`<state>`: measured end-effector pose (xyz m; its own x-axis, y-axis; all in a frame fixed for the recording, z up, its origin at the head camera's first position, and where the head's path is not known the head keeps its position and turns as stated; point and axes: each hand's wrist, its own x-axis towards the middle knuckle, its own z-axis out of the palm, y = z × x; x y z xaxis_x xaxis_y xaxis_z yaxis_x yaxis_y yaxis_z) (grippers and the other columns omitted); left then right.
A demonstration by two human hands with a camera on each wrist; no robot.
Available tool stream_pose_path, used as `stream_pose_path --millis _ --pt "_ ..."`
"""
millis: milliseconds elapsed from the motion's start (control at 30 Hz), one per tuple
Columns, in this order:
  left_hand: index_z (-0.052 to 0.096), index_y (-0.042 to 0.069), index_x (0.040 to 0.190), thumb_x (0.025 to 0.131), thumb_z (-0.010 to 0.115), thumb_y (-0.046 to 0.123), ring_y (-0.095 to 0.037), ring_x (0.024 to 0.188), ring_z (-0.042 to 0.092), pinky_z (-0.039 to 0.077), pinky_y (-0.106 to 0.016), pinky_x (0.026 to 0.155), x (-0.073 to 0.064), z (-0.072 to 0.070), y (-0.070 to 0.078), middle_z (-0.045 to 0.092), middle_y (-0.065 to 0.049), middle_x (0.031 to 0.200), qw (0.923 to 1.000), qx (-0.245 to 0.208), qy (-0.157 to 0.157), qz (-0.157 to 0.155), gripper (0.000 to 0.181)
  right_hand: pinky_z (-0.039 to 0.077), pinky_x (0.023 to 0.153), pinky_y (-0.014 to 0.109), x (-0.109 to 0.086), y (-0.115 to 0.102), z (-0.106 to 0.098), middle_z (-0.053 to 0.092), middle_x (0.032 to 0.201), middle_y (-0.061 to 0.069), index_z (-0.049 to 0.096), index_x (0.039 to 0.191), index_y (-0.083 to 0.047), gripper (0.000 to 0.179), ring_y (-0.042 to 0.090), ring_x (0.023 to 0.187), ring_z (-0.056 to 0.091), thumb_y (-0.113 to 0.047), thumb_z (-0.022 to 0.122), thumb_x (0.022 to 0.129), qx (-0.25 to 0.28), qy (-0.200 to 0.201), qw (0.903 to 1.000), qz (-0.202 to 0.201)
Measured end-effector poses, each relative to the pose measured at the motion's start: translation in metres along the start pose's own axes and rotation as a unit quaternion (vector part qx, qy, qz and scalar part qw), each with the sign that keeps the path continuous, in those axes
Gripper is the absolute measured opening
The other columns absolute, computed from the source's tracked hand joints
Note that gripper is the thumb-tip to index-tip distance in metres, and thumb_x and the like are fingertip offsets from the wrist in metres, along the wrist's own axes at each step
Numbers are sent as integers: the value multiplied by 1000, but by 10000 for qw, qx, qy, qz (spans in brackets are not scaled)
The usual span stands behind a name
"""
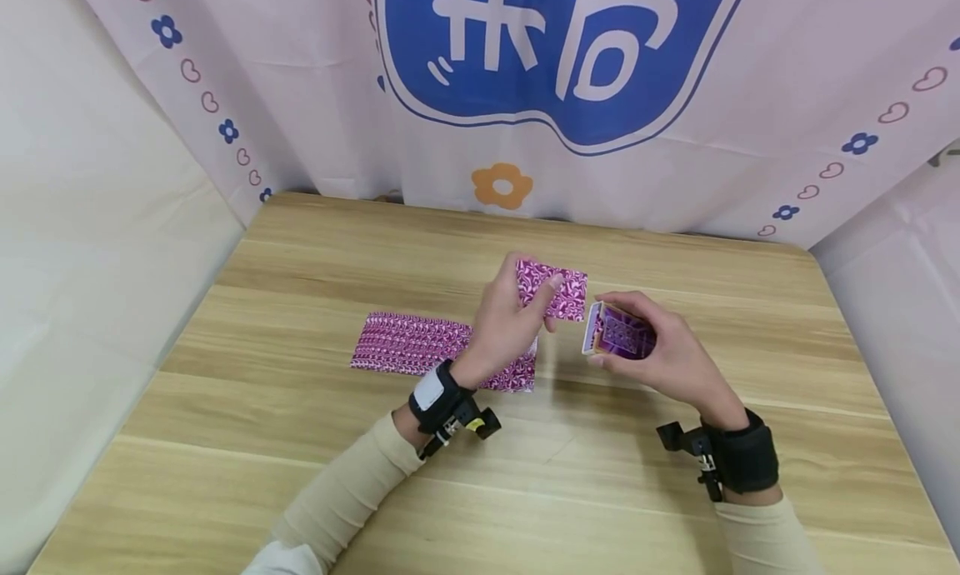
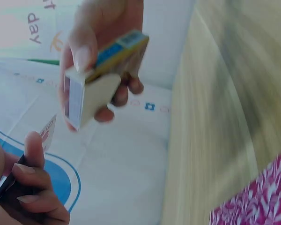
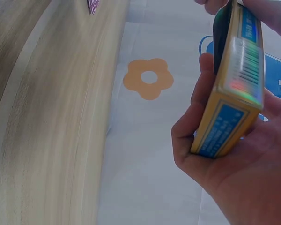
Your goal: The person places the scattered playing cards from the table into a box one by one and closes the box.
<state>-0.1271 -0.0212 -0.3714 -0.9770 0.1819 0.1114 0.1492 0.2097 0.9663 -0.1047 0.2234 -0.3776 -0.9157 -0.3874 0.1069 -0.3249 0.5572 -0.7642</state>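
My left hand pinches one or more playing cards with pink-and-white patterned backs, thumb on top. How many cards it holds, I cannot tell. My right hand grips a purple card box between thumb and fingers, just right of those cards and apart from them. One end of the box faces left, with its flap lifted in the left wrist view. Its yellow and blue side with a barcode shows in the right wrist view. A spread row of overlapping cards lies face down, partly hidden by my left hand and wrist.
Everything is above a wooden table. A white cloth with a blue emblem and an orange flower hangs along its far edge. Pale cloth also stands at the left side.
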Motion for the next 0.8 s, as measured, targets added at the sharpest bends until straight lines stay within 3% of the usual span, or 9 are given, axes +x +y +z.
stream_pose_path --millis 200,467,633,800 --pt "43 8 144 108 61 29 -15 39 45 31 -28 34 -5 8 3 73 -12 72 10000 -32 9 -83 46 53 91 16 0 0 0 64 144 10 56 150 -19 73 12 111 63 -19 90 84 -13 26 10000 -46" --pt "45 7 142 107 63 26 -21 45 58 32 -27 35 -9 17 1 72 -14 72 9999 96 -73 -15 44 52 91 15 1 0 1 63 145 14 55 148 -16 73 26 117 65 -22 90 84 -9 85 9999 144" --pt "45 9 141 108 61 28 -18 45 54 33 -24 37 -11 19 0 71 -9 71 9987 247 -429 -117 41 52 89 15 1 1 2 66 141 15 57 147 -13 71 23 113 66 -19 90 84 -159 219 9996 52" --pt "49 11 130 109 58 32 -14 46 47 34 -25 40 -11 20 -2 71 -7 73 9948 442 -869 -298 31 56 84 17 3 3 4 70 134 16 59 143 -10 71 21 106 69 -14 92 80 -426 224 9984 -310"
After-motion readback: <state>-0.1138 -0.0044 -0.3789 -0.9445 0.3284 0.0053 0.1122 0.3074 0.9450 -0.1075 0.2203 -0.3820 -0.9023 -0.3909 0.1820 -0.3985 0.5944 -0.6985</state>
